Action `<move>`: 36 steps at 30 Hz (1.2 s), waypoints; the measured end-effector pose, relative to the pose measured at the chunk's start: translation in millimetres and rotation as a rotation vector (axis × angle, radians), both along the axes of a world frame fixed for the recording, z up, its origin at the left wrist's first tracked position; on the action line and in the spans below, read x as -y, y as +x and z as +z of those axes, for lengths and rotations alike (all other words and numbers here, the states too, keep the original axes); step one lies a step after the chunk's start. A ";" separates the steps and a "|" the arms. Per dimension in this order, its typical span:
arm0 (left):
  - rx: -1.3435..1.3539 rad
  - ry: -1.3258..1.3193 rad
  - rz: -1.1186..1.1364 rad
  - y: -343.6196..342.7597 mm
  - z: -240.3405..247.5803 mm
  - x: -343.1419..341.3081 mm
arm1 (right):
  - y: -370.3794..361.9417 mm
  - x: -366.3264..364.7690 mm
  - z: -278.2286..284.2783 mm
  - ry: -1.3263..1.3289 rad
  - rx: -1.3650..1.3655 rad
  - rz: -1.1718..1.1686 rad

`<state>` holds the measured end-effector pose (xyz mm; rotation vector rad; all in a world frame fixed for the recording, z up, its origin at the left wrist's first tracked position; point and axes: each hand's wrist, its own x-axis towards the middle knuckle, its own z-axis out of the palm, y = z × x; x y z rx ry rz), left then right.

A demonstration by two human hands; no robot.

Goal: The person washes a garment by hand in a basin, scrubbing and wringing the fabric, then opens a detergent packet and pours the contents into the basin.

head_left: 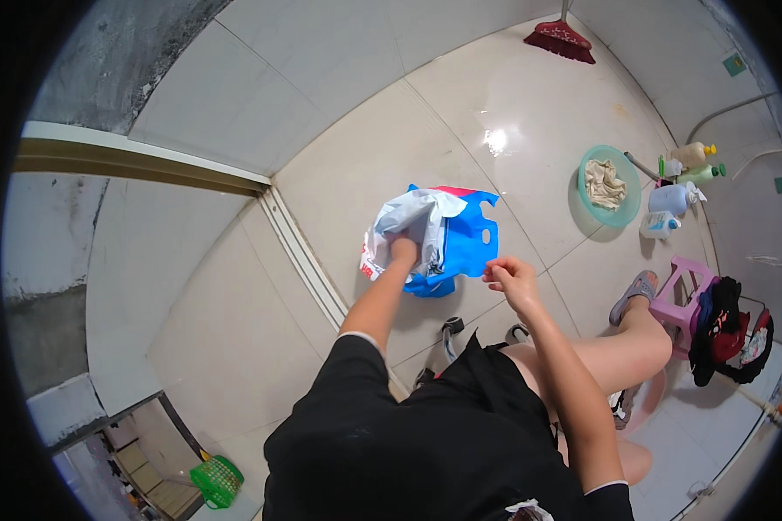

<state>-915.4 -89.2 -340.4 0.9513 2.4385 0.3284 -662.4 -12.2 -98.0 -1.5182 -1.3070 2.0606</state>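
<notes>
A blue carrier bag (469, 236) with a cut-out handle hole stands on the tiled floor in front of me. Inside it, and folded over its left side, is a white plastic bag (420, 209) with its mouth gaping. My left hand (402, 248) reaches down into the white bag; its fingers are hidden there, so their grip does not show. With thumb and fingertips, my right hand (514, 283) pinches the right edge of the blue bag, just below the handle hole. A bit of pinkish-red material shows at the bag's back rim.
To the right sits a green basin (633, 184) with a wet cloth (605, 185), beside several bottles (669, 201). A pink stool (676, 300) with dark clothes (728, 334) stands nearer. A red broom (561, 42) leans far back. A door track (304, 256) runs along the left.
</notes>
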 end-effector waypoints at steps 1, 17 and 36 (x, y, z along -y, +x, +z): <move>-0.120 0.054 -0.033 0.1 -11.2 -5.3 | 1.2 -0.8 1.5 0.009 0.009 0.003; 0.016 -0.109 -0.340 -4.9 80.1 -5.2 | 3.5 -6.8 10.0 -0.016 -0.014 -0.135; 1.262 0.810 0.394 86.8 364.7 -148.9 | 178.9 -44.8 149.5 0.339 -0.488 -0.805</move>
